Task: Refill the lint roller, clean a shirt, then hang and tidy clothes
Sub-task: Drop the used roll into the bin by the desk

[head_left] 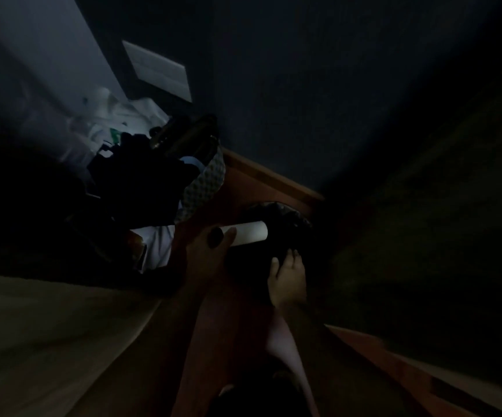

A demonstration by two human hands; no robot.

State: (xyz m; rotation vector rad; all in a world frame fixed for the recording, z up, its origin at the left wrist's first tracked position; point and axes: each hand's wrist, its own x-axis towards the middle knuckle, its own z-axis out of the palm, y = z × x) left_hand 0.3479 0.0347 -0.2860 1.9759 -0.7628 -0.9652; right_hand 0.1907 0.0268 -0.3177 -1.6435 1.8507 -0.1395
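Dim interior, head view; much detail lost to darkness

1. White roll (251, 235). Pale cylinder, lying nearly level at the centre of the view, held in the air above a reddish-brown wooden floor (273, 179). Its left end sat inside the left hand; its right end stood free.

2. Left hand (210, 246). Fingers and thumb were curled round the left end of the white roll, thumb uppermost, with a dark-painted nail showing.

3. Right hand (287, 276). Lay lower than the white roll and to its right, fingertips laid on a dark mass (248, 263) directly beneath the roll. Whether the fingers gripped that mass or only rested on it could not be told. The mass itself was perhaps a piece of dark cloth; too black to identify.

4. Dark rounded object (276, 212). Stood just behind the white roll, on the floor near the foot of the dark blue wall (303, 85).

5. Patterned container (206, 182). Pale lattice print on its side; stood left of the roll, against the wall.

6. Dark clothes (141, 182). Heaped in and around the patterned container.

7. White garments (114, 115). Piled behind the dark clothes, at the upper left.

8. White panel (159, 70). Flat rectangle set on the wall above the pile.

9. Beige surface (33, 326). Filled the lower left corner, beside the person's left arm
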